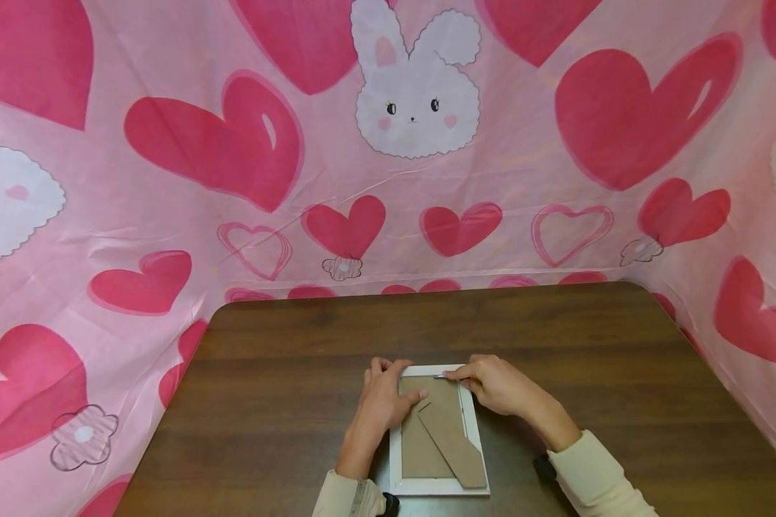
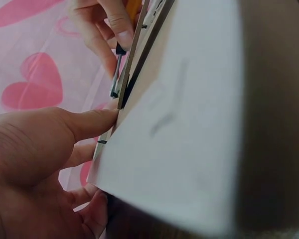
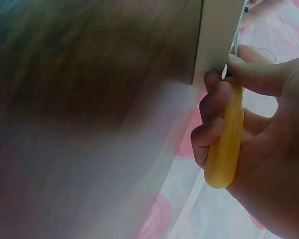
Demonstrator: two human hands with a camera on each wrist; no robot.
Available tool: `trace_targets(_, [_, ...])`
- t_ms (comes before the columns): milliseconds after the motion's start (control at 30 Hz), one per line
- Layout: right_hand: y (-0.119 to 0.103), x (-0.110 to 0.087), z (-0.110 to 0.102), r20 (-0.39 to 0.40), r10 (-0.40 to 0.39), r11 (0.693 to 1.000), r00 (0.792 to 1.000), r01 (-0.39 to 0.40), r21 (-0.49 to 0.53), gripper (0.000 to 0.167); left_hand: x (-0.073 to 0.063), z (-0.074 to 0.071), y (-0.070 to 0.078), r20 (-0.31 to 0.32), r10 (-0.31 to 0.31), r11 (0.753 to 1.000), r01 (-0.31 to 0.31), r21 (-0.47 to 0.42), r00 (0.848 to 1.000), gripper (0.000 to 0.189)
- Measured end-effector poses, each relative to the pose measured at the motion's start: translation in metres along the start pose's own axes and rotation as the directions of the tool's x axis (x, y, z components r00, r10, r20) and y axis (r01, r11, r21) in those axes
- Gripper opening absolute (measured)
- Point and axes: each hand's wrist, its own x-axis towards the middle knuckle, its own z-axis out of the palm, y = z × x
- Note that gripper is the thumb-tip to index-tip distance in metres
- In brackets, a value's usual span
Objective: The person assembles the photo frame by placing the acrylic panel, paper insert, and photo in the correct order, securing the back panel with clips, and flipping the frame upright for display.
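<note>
A white picture frame (image 1: 396, 456) lies back side up on the table, showing its brown backing board (image 1: 417, 452) and slanted stand leg (image 1: 454, 445). My left hand (image 1: 381, 398) grips the frame's upper left side, thumb on the backing and other fingers at the outer edge. At the upper right corner, my right hand (image 1: 501, 384) holds a screwdriver by its yellow handle (image 3: 224, 144). The metal shaft (image 2: 116, 74) reaches over the frame's top end, its tip right at the backing's edge. Small dark tabs (image 2: 102, 142) show along the frame's inner rim.
The brown wooden table (image 1: 284, 402) extends around the frame on all sides. Behind and beside it hangs a pink cloth (image 1: 401, 187) with hearts and rabbits. A dark band (image 1: 391, 504) sits at the left wrist.
</note>
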Motion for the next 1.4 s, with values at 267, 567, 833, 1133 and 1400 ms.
trace_targets(267, [-0.006,-0.002,0.002,-0.009,0.037,0.997,0.999,-0.037,-0.065,0.038,0.0,0.001,-0.002,-0.007,0.011,1.0,-0.011,0.005,1.0,0.057])
trace_targets(567, [-0.013,-0.004,0.004,0.011,0.083,0.988,0.996,-0.081,-0.131,0.039,0.0,0.001,-0.002,0.002,0.006,1.0,-0.006,-0.008,1.0,0.056])
trace_targets(833, [-0.014,-0.002,0.006,-0.031,0.029,0.979,0.999,-0.034,-0.199,0.04,0.001,0.001,-0.003,-0.004,0.012,1.0,-0.012,-0.013,1.0,0.056])
trace_targets(1133, [-0.022,-0.004,0.011,-0.035,0.096,0.958,0.995,-0.102,-0.267,0.038,0.0,0.002,-0.003,-0.001,0.005,1.0,-0.005,-0.011,1.0,0.057])
trace_targets(1400, [-0.025,-0.007,0.014,-0.041,0.135,0.955,0.99,-0.141,-0.261,0.036,0.0,0.001,-0.005,-0.01,0.029,1.0,-0.029,-0.003,1.0,0.056])
